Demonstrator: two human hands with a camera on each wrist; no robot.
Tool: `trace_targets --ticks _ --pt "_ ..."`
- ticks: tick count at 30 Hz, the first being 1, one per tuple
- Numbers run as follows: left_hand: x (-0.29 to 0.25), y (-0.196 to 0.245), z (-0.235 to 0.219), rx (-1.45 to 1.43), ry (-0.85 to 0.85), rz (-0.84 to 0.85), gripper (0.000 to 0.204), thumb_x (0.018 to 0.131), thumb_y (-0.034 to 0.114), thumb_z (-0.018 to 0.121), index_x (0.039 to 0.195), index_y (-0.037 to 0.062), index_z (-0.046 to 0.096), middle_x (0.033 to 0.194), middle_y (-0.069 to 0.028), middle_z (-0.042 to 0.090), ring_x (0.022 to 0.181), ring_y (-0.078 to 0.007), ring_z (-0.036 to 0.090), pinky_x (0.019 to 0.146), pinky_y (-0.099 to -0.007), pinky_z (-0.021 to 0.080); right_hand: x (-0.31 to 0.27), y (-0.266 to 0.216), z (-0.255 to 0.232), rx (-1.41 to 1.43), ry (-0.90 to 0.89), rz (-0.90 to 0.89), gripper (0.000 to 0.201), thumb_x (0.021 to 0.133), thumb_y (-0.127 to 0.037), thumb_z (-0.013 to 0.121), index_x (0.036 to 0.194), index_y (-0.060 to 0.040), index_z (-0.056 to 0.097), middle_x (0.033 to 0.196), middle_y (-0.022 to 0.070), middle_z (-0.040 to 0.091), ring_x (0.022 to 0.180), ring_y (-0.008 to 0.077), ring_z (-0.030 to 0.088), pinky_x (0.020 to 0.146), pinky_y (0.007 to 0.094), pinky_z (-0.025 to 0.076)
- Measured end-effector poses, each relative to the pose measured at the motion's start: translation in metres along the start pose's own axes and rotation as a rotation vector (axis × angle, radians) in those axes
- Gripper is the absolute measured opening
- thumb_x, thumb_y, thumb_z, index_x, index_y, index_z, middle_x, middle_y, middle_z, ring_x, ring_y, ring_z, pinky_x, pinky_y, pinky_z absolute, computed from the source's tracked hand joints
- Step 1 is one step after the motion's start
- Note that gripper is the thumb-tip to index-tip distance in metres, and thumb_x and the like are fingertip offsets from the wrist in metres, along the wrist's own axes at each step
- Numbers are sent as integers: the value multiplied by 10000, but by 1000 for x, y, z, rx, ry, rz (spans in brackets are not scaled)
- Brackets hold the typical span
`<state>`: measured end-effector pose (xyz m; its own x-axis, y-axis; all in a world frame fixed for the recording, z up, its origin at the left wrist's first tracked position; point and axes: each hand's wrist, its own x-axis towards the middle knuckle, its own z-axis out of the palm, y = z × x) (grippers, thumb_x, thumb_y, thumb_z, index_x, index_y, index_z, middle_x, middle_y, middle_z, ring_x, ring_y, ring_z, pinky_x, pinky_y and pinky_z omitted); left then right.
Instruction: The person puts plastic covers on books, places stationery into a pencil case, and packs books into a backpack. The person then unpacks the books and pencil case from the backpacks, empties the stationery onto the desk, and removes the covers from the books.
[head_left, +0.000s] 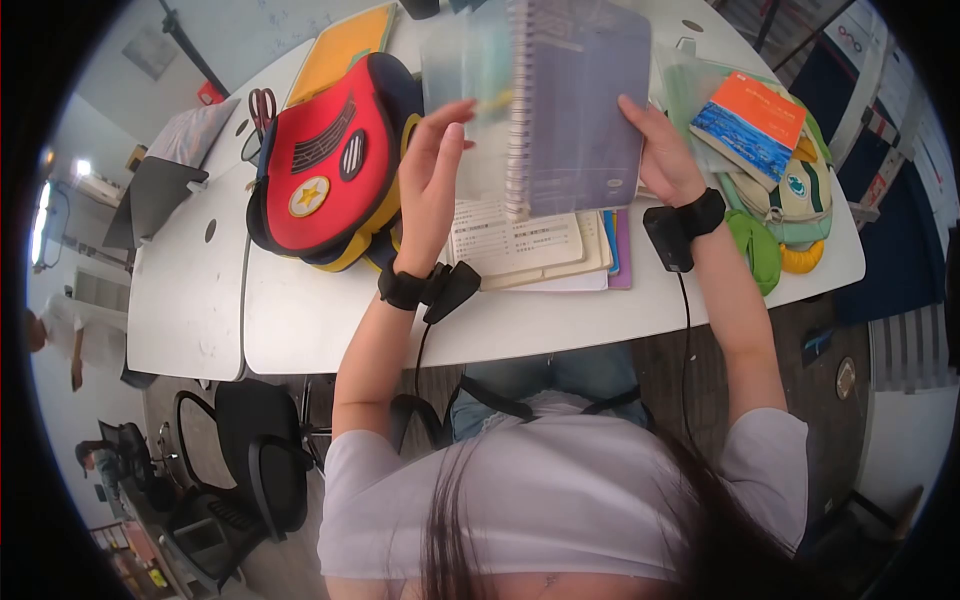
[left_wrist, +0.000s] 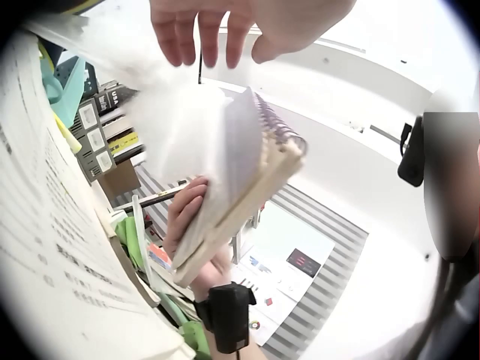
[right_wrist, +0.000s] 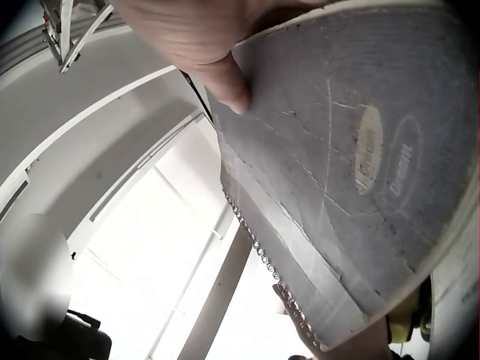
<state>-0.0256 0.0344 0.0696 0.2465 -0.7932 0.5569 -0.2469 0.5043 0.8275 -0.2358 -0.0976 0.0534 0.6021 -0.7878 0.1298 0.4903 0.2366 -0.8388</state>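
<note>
A spiral notebook with a grey-blue cover point(head_left: 585, 110) is held up above the table in my right hand point(head_left: 668, 160), the thumb on its cover and the fingers behind it. In the right wrist view the worn cover point(right_wrist: 322, 150) fills much of the frame, with the right thumb pressed on it. My left hand point(head_left: 430, 190) is raised left of the notebook, beside a clear plastic sheet point(head_left: 480, 130); in the left wrist view its fingers point(left_wrist: 211, 45) hang extended, holding nothing. Below lies a stack of open printed books point(head_left: 520, 245).
A red and navy backpack point(head_left: 330, 160) lies at the left, near scissors point(head_left: 262, 105) in a holder. Right of the notebook are an orange and blue book point(head_left: 750, 125), a green and cream bag point(head_left: 800, 205) and a green pouch point(head_left: 752, 250). A yellow folder point(head_left: 340, 50) lies behind.
</note>
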Motion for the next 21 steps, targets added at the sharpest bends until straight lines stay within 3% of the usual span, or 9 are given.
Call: trace_targets --ticks 1,3,6,7,10,12,16,21 --pt "0 1 1 -1 1 -2 298 896 148 471 1154 0 467 1150 -80 507 1055 -161 489 838 -269 410 0 2 -1 0 1 2 338 881 -209 533 1155 -18 482 1082 40 564 981 125 540 853 259 442" --pt "-1 4 4 -265 -71 -300 371 892 179 492 1210 -2 425 1117 -80 525 1011 -133 501 831 -257 412 2 6 -3 -37 23 105 341 906 -254 482 1157 -23 483 1079 40 565 986 133 538 865 267 430" --pt "-1 -10 8 -203 -63 -338 454 886 183 504 1273 -2 358 1088 -77 538 974 -110 514 795 -231 422 3 4 -2 82 20 146 369 927 -311 415 1151 -28 491 1073 39 568 974 138 541 865 280 422" --pt "0 -14 2 -161 -98 -453 538 867 163 531 1321 3 291 1057 -68 547 928 -90 526 756 -211 426 3 4 0 81 21 146 369 927 -311 415 1151 -28 491 1073 39 568 974 138 541 865 280 422" --pt "-3 -34 6 -385 -45 -524 477 861 154 531 1272 1 344 1005 -54 550 882 -79 532 702 -205 429 1 8 3 4 25 72 392 937 -347 369 1133 -40 511 1039 31 579 929 130 545 823 287 429" --pt "-5 -41 3 -407 -52 -559 428 866 155 520 1236 2 367 980 -48 549 865 -80 533 705 -211 434 4 10 -5 -77 -79 39 365 931 -342 395 1105 -54 537 1003 15 586 884 106 542 778 273 431" --pt "-7 -42 2 -470 -50 -656 308 884 166 493 1140 15 412 938 -30 542 853 -91 538 749 -224 444 5 9 -12 -156 -67 30 350 924 -347 419 1077 -65 558 981 1 588 862 86 536 749 257 425" --pt "-8 -38 8 -483 -16 -679 317 908 192 451 1162 7 409 1022 -52 537 904 -115 533 803 -247 443 2 11 -4 -160 -55 7 347 911 -346 452 1088 -66 556 999 -6 582 880 87 535 762 253 423"
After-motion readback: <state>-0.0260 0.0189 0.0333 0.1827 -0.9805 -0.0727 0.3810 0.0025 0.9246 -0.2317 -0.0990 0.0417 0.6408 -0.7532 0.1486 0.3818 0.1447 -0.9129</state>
